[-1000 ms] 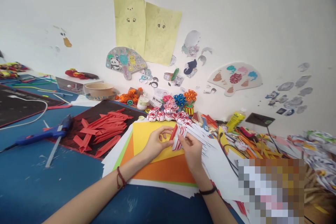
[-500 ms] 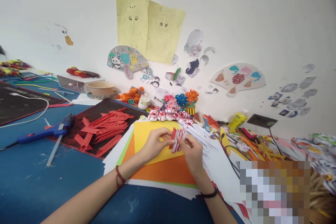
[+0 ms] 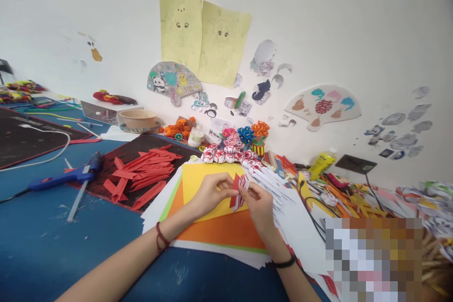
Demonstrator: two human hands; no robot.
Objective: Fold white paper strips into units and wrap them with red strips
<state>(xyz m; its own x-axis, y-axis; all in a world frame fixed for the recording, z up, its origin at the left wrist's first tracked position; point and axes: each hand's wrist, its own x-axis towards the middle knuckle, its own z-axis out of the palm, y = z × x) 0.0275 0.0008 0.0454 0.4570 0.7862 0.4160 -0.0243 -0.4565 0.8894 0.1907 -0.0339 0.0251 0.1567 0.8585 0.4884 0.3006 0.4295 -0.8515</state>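
A small red-and-white folded paper piece point(image 3: 239, 192) is held between both hands, its striped side turned toward the right. My left hand point(image 3: 214, 194) pinches its red left edge with thumb and fingers. On the opposite side, my right hand point(image 3: 260, 203) grips the striped part. Both hands hover over a yellow sheet point(image 3: 194, 184), which lies on an orange sheet point(image 3: 219, 233) and other stacked paper. Just beyond the stack stands a row of finished-looking red-and-white paper pieces point(image 3: 219, 155). Fingers partly cover the held paper.
Red folded paper strips point(image 3: 152, 170) lie heaped on a dark mat point(image 3: 106, 179) at left. A blue glue gun point(image 3: 67, 178) rests beside them. White paper strips point(image 3: 274, 191), a yellow bottle point(image 3: 322, 164) and a black cable point(image 3: 311, 214) are at right.
The striped paper has turned slightly between my fingers and shows more of its red side. Both hands keep their pinch. The whole view has shifted a little.
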